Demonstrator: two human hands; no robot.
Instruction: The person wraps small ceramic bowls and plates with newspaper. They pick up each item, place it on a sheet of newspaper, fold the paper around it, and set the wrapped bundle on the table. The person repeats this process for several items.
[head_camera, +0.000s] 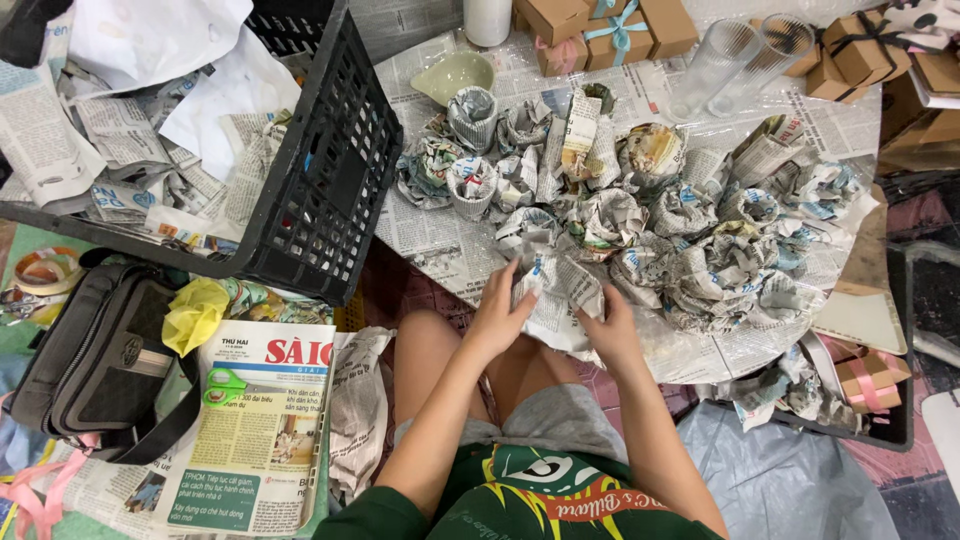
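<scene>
Nearest us, we see two hands on one newspaper-wrapped bundle (558, 300) at the near edge of the counter (440, 250). The left hand (500, 318) has its fingers curled over the bundle's left side, and the right hand (610, 328) has its fingers closed on the right side, so both grip the paper.

To our left on the floor lie one folded newspaper (262, 430), one pair of green-handled scissors (228, 385) on top of it, one crumpled yellow sheet (193, 313) and one black bag (95, 365).

Just beyond the hands, a heap of newspaper-wrapped items (640, 220) crowds the counter, touching and overlapping; we count roughly twenty, though the crumpled paper makes an exact count hard. They stand between the hands and everything farther back.

Further left, one black plastic crate (330, 190) is tilted against the counter and holds loose newspaper sheets (130, 140) and white paper.

At the far side we count one pale green bowl (455, 75), empty, two clear drinking glasses (740, 60) lying side by side, and several brown gift boxes (600, 30), some tied with ribbon. To the far right, a dark tray (895, 420) holds more small ribboned boxes (868, 378).
</scene>
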